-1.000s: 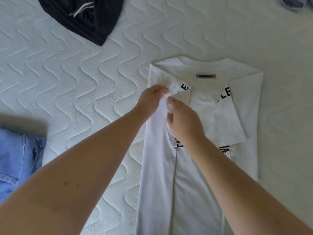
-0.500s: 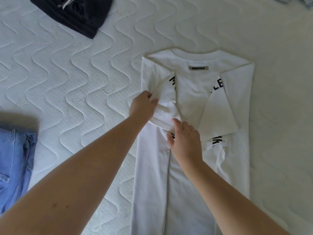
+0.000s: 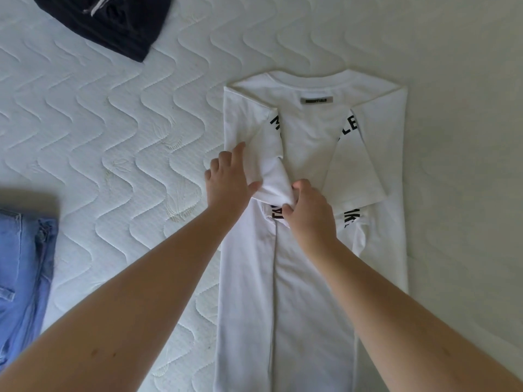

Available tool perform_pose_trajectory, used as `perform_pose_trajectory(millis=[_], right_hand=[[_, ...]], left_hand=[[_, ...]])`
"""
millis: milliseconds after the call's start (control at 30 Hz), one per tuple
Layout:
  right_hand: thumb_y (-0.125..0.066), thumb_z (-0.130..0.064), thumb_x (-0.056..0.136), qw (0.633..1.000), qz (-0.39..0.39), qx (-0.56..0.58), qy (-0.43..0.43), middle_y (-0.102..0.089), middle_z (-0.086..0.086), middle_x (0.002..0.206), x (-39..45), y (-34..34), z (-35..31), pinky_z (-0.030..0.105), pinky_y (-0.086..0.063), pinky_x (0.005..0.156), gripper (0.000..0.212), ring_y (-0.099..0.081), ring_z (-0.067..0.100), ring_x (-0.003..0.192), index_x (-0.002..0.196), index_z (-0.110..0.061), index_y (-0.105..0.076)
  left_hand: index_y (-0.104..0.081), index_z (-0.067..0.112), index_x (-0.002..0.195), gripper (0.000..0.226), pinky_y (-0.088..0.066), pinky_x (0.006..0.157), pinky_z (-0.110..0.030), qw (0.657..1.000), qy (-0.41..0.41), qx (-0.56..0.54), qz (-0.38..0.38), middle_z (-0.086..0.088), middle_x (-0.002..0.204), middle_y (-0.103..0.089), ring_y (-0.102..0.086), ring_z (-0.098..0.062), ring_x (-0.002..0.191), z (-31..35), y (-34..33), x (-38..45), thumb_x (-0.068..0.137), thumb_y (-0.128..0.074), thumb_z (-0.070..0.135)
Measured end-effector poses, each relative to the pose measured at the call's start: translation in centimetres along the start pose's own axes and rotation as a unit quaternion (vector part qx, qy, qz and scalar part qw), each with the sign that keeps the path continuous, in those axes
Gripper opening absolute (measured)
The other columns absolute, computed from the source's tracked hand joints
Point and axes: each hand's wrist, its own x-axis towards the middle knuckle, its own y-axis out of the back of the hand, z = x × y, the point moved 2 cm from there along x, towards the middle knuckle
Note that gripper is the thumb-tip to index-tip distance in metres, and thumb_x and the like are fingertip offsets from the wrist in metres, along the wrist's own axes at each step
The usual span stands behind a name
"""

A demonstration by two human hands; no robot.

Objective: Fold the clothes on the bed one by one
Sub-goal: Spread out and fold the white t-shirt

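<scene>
We see a white T-shirt [image 3: 305, 278] lying face down on the quilted mattress [image 3: 113, 137], both sides folded inward. Our left hand [image 3: 229, 182] rests on the left sleeve [image 3: 268, 165], fingers extended and thumb against the cloth, while our right hand [image 3: 311, 213] pinches the sleeve's hem. A dark garment [image 3: 113, 21] lies at top left, blue jeans [image 3: 22, 273] at left.

Jeans [image 3: 22, 278], dark garment [image 3: 113, 21] cropped (label perhaps unreadable).
</scene>
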Motion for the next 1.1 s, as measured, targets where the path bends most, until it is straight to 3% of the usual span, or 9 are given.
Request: perform_pose_trajectory(millis=[200, 300, 433, 533, 600, 767, 900, 967, 1100], right_hand=[[-0.050, -0.030, 0.095, 0.991, -0.104, -0.064, -0.055, -0.066, 0.012, 0.107, -1.8, 0.2, 1.3, 0.031, -0.045, 0.078, 0.025, -0.061, 0.031, 0.104, 0.107, -0.010, -0.058], [-0.048, -0.033, 0.097, 0.980, -0.168, 0.032, -0.099, -0.074, 0.011, 0.081, -2.1, 0.3, 1.9, 0.028, -0.053, 0.067, 0.031, -0.071, 0.026, 0.075, 0.081, -0.009, -0.056], [-0.049, -0.044, 0.099, 0.952, -0.271, 0.059, -0.131, -0.075, 0.010, 0.075, -3.4, 0.3, 2.6, 0.022, -0.052, 0.059, 0.043, -0.062, 0.016, 0.050, 0.083, -0.006, -0.060], [-0.045, -0.047, 0.099, 0.982, -0.165, -0.064, -0.062, -0.073, 0.008, 0.088, -4.5, 1.0, 3.5, 0.031, -0.054, 0.073, 0.043, -0.069, 0.024, 0.078, 0.097, -0.009, -0.063], [-0.043, -0.047, 0.099, 0.994, -0.050, -0.091, -0.028, -0.069, 0.004, 0.091, -5.0, 1.8, 3.8, 0.030, -0.044, 0.067, 0.037, -0.066, 0.026, 0.086, 0.099, -0.016, -0.063], [-0.052, -0.022, 0.096, 0.995, 0.068, -0.003, 0.077, -0.066, 0.007, 0.095, -5.0, 2.4, 4.5, 0.039, -0.045, 0.078, 0.019, -0.060, 0.030, 0.092, 0.107, -0.012, -0.062], [-0.052, -0.016, 0.096, 0.993, 0.033, -0.012, 0.109, -0.060, 0.010, 0.118, -5.0, 1.3, 4.5, 0.040, -0.046, 0.088, 0.037, -0.056, 0.030, 0.107, 0.132, -0.010, -0.052], [-0.050, -0.018, 0.097, 0.996, 0.008, 0.013, 0.086, -0.056, 0.009, 0.121, -5.1, 0.3, 4.3, 0.039, -0.047, 0.086, 0.039, -0.055, 0.027, 0.110, 0.136, -0.011, -0.046], [-0.055, -0.022, 0.095, 0.998, -0.014, 0.043, 0.043, -0.058, 0.009, 0.114, -4.6, -0.7, 3.7, 0.033, -0.042, 0.084, 0.035, -0.054, 0.025, 0.107, 0.128, -0.010, -0.050]], left_hand=[[-0.030, 0.018, 0.152, 0.055, -0.018, 0.117, -0.043, 0.982, -0.140, 0.111, 0.055, -0.004, 0.158, -0.031, -0.022, -0.023, 0.149, 0.8, -0.8, -1.8, 0.101, -0.042, 0.035], [-0.032, 0.017, 0.153, 0.054, -0.018, 0.121, -0.044, 0.969, -0.215, 0.107, 0.058, -0.003, 0.160, -0.028, -0.021, -0.021, 0.150, 1.8, -1.9, -3.6, 0.104, -0.029, 0.037], [0.004, 0.024, 0.157, 0.069, 0.000, 0.123, -0.040, 0.967, -0.210, 0.123, -0.073, 0.003, 0.165, 0.009, 0.007, -0.016, 0.152, 1.5, -4.2, -4.6, 0.096, 0.004, 0.056], [0.020, 0.027, 0.153, 0.071, 0.009, 0.122, -0.038, 0.965, -0.187, 0.142, -0.113, 0.006, 0.161, 0.026, 0.022, -0.013, 0.149, 1.0, -5.7, -4.3, 0.094, 0.003, 0.061], [0.023, 0.027, 0.152, 0.070, 0.011, 0.121, -0.038, 0.966, -0.184, 0.147, -0.109, 0.005, 0.160, 0.028, 0.023, -0.013, 0.148, 1.2, -6.0, -4.1, 0.095, -0.001, 0.061], [0.013, 0.025, 0.155, 0.069, 0.007, 0.121, -0.040, 0.971, -0.185, 0.137, -0.070, 0.002, 0.163, 0.018, 0.011, -0.016, 0.151, 1.5, -5.2, -5.3, 0.098, -0.010, 0.056], [-0.021, 0.012, 0.156, 0.068, -0.025, 0.118, -0.045, 0.991, -0.108, 0.069, 0.032, -0.011, 0.163, -0.017, -0.020, -0.027, 0.149, 1.8, -3.6, -8.7, 0.099, -0.041, 0.043], [-0.044, 0.008, 0.142, 0.057, -0.041, 0.105, -0.048, 0.997, -0.056, -0.001, 0.055, -0.015, 0.145, -0.043, -0.044, -0.034, 0.133, 1.7, -3.1, -10.0, 0.093, -0.056, 0.035], [-0.055, 0.012, 0.124, 0.037, -0.043, 0.096, -0.042, 0.993, 0.005, -0.114, -0.010, -0.007, 0.119, -0.054, -0.053, -0.029, 0.110, 1.3, -2.9, -11.5, 0.092, -0.064, 0.028]])
